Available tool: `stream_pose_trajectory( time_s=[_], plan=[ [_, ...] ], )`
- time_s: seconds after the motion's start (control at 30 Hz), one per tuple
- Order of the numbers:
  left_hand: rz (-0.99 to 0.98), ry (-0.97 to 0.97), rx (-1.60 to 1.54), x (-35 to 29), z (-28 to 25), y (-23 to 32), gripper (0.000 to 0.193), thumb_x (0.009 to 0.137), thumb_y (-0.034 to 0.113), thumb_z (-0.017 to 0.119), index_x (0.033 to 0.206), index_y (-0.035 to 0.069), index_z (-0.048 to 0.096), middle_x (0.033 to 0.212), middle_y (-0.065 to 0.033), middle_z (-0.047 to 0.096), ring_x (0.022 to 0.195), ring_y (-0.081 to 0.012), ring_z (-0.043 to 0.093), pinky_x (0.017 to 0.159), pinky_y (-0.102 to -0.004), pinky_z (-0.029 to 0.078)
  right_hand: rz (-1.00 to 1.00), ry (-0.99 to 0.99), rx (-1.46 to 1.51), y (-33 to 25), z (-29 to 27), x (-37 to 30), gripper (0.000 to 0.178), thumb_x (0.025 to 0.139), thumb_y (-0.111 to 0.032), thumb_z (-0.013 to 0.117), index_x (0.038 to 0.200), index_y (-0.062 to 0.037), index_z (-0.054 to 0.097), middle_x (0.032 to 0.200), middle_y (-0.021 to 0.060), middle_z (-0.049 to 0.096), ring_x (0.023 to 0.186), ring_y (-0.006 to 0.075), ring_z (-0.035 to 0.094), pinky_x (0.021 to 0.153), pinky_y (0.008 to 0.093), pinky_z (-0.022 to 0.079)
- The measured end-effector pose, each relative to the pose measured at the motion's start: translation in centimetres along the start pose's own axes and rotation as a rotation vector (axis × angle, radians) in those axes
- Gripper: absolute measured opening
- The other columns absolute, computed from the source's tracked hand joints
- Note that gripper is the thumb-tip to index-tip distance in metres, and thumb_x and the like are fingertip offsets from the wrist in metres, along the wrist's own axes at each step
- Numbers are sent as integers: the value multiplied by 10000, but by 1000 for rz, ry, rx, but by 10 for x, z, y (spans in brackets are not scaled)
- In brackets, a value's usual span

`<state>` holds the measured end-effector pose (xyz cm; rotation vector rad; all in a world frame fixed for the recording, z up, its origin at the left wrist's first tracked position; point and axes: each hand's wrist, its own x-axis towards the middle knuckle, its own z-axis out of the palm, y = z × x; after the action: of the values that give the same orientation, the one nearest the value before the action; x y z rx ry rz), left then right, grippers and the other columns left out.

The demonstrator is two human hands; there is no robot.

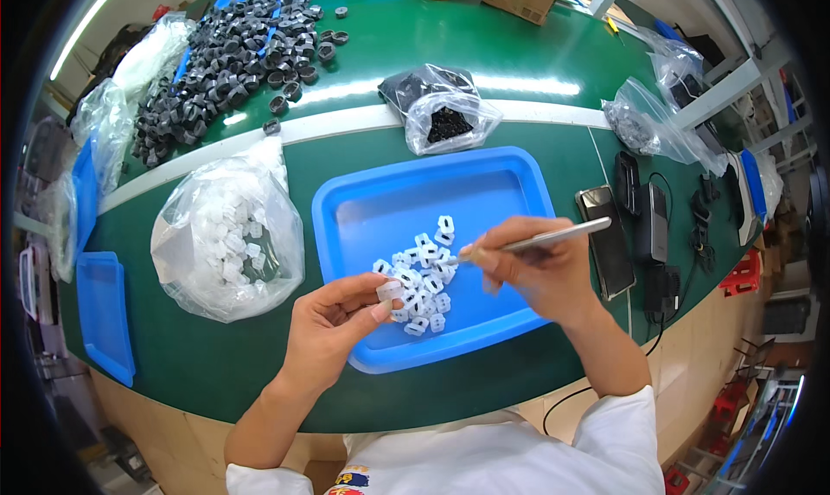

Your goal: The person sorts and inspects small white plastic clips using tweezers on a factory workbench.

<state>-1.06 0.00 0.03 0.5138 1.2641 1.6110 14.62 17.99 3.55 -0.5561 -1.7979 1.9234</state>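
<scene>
Above the near left part of a blue tray (346,218), my left hand (330,322) pinches a small translucent white plastic piece (391,291) between thumb and fingertips. My right hand (540,266) grips silver tweezers (566,234) like a pen; their tip points left, over the heap in the tray, apart from the held piece. That heap consists of several small white plastic pieces (422,305), many with a dark slot in the middle. Whether anything sits in the tweezers' tip is too small to tell.
Left of the tray lies a clear bag of white pieces (229,244), with a smaller blue tray (104,313) beyond it. Behind stands a bag of tiny black parts (450,123). Dark round caps (251,54) pile up far left. A phone (605,244) and black adapters (651,223) lie right.
</scene>
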Motion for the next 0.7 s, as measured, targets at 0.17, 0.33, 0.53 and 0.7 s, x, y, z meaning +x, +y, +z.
stream_pose_trajectory(
  time_s=[0.17,0.33,0.53,0.7],
  plan=[
    [-89,-48,-2,-5,4,-4,309,824,-10,597,1131,-18,560,1036,-154,631,904,-210,630,782,-302,506,-57,-99,-109,3,13,-22,111,791,33,630,898,11,647,778,83,646,637,122,610,546,229,493],
    [-108,-98,53,-8,12,-10,330,858,-3,562,1185,-27,521,1060,-152,619,935,-201,621,829,-301,506,-109,-200,-241,5,18,-20,109,776,-1,652,884,-15,644,790,73,641,648,162,618,563,261,501],
    [-58,-128,150,-11,17,-15,330,871,6,544,1198,-30,512,1069,-142,618,949,-185,616,828,-290,511,-148,-273,-382,5,15,-19,122,771,-3,654,886,-30,623,807,81,644,687,204,638,583,288,515],
    [-71,-151,251,-11,19,-16,358,865,19,554,1215,-30,499,1058,-144,623,935,-178,624,835,-278,508,-132,-284,-402,5,16,-19,122,775,-10,653,884,-32,604,808,83,642,697,221,649,590,303,523]
  ],
)
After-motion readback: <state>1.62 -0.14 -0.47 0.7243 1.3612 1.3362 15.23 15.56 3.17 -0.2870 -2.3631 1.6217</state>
